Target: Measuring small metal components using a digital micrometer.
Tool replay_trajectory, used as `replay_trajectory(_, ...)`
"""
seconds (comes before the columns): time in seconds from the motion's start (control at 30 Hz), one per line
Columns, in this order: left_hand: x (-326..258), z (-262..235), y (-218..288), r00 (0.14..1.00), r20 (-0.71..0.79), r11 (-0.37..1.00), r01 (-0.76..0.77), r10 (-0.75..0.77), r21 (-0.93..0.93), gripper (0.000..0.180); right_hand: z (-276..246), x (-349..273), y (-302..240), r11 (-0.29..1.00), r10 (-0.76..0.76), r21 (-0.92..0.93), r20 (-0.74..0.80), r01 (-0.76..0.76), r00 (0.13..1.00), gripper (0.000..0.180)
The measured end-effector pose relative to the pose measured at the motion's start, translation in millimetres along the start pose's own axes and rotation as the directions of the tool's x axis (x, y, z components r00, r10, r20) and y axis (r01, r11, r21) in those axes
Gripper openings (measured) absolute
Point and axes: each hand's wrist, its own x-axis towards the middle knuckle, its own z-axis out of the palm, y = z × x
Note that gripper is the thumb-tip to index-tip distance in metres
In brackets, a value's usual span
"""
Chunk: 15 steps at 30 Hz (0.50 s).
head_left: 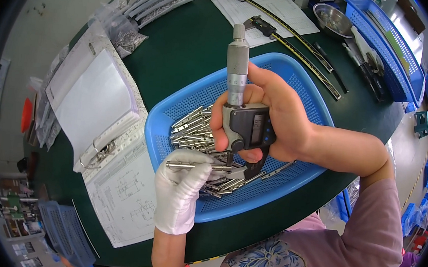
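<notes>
Gauging: gloved left hand [181, 191] pinches metal pin [191, 166] level; bare right hand [271, 115] grips digital micrometer [240, 120] at twelve o'clock, square across pin.

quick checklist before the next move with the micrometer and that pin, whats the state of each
1. Pin held firmly: the gloved left hand pinches the metal pin level. Ok.
2. Micrometer gripped: the bare right hand wraps the frame of the digital micrometer, thimble pointing up. Ok.
3. Pin between the measuring faces: its right end sits at the gap under the spindle. Ok.
4. Faces closed on the pin: too small to see. Cannot tell.
5. Display readable: the screen is lit, but at an angle. Cannot tell.
6. Work kept over the blue basket, above the loose pins. Ok.
</notes>
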Motion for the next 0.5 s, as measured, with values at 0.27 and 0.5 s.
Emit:
replay_trajectory(0.27, -1, 3, 2, 1.000, -0.007, 1.000, 0.004, -0.003, 0.009, 0.015, -1, -3, -2, 0.999, -0.040, -0.024, 0.030, 0.041, 0.999, 0.075)
replay_trajectory(0.5, 6, 2, -4, 1.000, 0.029, 1.000, 0.007, -0.008, 0.020, 0.016, -6, -1, -2, 0.993, -0.032, -0.115, -0.008, 0.031, 0.999, 0.071)
